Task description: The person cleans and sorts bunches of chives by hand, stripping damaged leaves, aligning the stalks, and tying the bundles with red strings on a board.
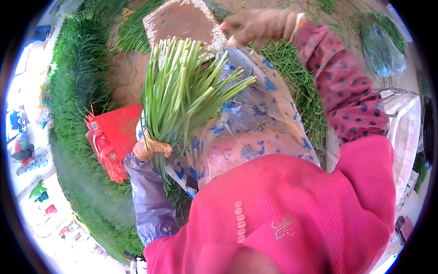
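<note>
My left hand (153,148), in a tan glove, is closed around the lower part of a bunch of green chives (175,86). Their pale stem ends fan out upward and to the right. At the top, my right hand (263,27), also gloved and slightly blurred, is raised to the right of a brown board with a pale speckled border (180,23). Its fingers are apart, and nothing shows between them. A clear plastic apron with blue prints (260,109) covers my lap, partly behind the bunch.
Left of my left hand lies a red box (116,125) with a bundle of red ties (109,157). Piled chives (77,91) curve along the left, and loose ones (299,77) lie at right. A bagged bunch (383,50) and a white crate (404,123) stand farther right.
</note>
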Tool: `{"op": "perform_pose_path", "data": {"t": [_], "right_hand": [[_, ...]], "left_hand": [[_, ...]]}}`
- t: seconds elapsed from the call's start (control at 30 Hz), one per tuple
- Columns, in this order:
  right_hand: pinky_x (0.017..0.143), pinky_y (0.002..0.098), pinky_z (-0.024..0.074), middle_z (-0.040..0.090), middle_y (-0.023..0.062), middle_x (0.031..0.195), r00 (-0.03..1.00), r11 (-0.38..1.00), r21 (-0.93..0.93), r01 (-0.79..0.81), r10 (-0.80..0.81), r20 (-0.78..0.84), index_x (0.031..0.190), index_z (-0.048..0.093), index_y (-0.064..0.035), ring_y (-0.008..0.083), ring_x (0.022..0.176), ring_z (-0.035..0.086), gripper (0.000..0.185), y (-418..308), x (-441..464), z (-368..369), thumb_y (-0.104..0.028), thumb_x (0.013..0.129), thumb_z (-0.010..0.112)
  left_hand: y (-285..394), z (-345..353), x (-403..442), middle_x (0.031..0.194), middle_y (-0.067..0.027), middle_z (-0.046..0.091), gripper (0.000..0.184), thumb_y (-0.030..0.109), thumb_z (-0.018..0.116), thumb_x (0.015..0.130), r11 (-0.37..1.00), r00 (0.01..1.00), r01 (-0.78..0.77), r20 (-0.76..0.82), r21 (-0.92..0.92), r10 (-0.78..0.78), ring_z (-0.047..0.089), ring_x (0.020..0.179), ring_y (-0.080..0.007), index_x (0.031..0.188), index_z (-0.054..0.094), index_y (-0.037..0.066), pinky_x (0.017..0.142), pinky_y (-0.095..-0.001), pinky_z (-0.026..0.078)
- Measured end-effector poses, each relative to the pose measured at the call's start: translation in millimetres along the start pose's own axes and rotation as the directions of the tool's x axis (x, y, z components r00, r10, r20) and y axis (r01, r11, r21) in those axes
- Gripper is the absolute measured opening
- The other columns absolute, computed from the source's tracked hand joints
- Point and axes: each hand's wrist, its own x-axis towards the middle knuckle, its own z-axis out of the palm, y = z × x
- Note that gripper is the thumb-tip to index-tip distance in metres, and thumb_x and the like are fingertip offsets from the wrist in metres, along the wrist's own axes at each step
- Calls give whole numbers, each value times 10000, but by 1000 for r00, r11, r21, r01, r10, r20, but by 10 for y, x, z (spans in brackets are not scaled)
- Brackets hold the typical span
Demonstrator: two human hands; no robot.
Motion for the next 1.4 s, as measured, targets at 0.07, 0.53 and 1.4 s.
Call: {"op": "perform_pose_path", "data": {"t": [0.07, 0.53, 1.4], "right_hand": [[742, 338, 562, 640, 144, 1103, 995, 999, -4, 44, -43, 85, 1392, 438, -56, 232, 932, 637, 721, -123, 131, 288, -324, 790, 730], [774, 379, 497, 702, 112, 895, 597, 991, -71, 110, -124, -793, 932, 718, -133, 266, 851, 665, 228, 152, 469, 30, -319, 819, 651], [555, 368, 405, 527, 59, 598, 843, 928, -15, 372, -345, -414, 777, 588, -6, 162, 578, 493, 354, -1260, -157, 1033, -343, 885, 596]], "left_hand": [[34, 38, 35, 691, -93, 570, 622, -171, 713, 499, 1000, 1000, -12, -16, 11, 13, 541, 484, -217, 1079, 535, -32, 374, -337, 405], [-226, 43, -45, 726, -104, 588, 480, -157, 711, 591, 971, 995, -93, 16, -221, 99, 539, 488, -197, 1029, 562, -29, 381, -310, 390], [-177, 192, 170, 803, -79, 609, 419, 53, 685, 769, 806, 964, -263, -127, -531, 232, 540, 626, -158, 1158, 555, -29, 548, -284, 445]]}}
